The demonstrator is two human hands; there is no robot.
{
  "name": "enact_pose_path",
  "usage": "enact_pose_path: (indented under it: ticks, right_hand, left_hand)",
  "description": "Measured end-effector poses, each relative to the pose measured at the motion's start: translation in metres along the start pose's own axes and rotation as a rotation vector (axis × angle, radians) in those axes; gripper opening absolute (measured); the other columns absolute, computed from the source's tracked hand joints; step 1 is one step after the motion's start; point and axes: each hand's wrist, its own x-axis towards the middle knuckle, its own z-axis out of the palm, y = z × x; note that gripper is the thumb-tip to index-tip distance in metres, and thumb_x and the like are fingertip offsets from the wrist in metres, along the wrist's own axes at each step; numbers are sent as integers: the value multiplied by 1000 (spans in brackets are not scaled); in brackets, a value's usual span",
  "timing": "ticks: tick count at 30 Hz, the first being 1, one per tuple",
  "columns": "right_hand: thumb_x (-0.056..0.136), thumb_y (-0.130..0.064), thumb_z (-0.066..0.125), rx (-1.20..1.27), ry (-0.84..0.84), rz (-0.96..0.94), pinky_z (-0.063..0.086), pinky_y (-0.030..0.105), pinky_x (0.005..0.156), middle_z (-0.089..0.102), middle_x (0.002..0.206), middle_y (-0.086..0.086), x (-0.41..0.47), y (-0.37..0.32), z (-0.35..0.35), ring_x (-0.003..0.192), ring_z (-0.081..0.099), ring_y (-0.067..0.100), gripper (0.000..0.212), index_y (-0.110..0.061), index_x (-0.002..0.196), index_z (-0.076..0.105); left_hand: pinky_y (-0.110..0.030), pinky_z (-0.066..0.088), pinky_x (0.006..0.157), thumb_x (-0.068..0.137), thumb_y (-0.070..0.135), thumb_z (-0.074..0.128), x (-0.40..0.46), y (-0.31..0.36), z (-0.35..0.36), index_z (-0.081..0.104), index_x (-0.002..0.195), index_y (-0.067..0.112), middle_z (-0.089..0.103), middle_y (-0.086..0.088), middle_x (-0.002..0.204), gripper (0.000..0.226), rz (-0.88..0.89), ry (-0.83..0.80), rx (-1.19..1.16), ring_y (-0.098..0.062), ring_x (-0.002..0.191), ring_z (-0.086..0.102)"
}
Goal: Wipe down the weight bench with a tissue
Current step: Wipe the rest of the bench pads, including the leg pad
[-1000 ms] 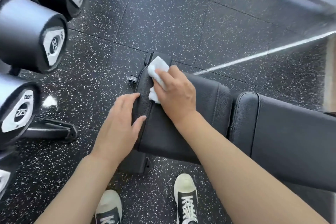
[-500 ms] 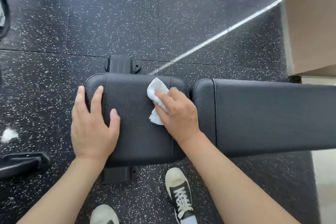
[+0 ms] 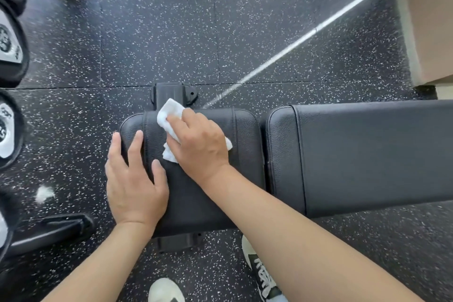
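Dumbbells [image 3: 9, 130] left of bench [image 3: 245, 144], well apart

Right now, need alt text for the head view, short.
Seen from above, a person's right hand presses a white tissue onto the small black seat pad of a weight bench, while the left hand rests flat on the pad's left end. The longer back pad runs off to the right over speckled black floor, with dumbbells at the left edge.
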Motion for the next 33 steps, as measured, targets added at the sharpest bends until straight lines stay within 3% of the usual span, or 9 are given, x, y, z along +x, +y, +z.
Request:
enact_pose_path:
  ticks: [18,26,33]
  right_hand:
    - [90,-29,63,115,111,-88,36,39,56,50,79,1,11,-12,32,68,44,24,14,-18,93,70]
    - [88,-25,63,148,47,-136,39,39,57,51,78,2,13,-12,26,68,46,24,15,-17,96,73]
    - [88,-29,60,26,-60,-250,37,37,57,52,82,1,21,-9,23,69,49,25,20,-17,102,67]
  left_hand:
    - [-56,49,98,91,38,47,3,-5,5,41,155,21,26,-13,166,67,34,36,73,-40,134,43]
    - [-53,50,95,90,40,47,2,-1,1,45,153,22,28,-12,166,66,13,48,65,-40,129,47]
    - [-51,50,98,89,39,52,1,-2,0,49,149,18,32,-15,163,64,14,62,42,-39,128,49]
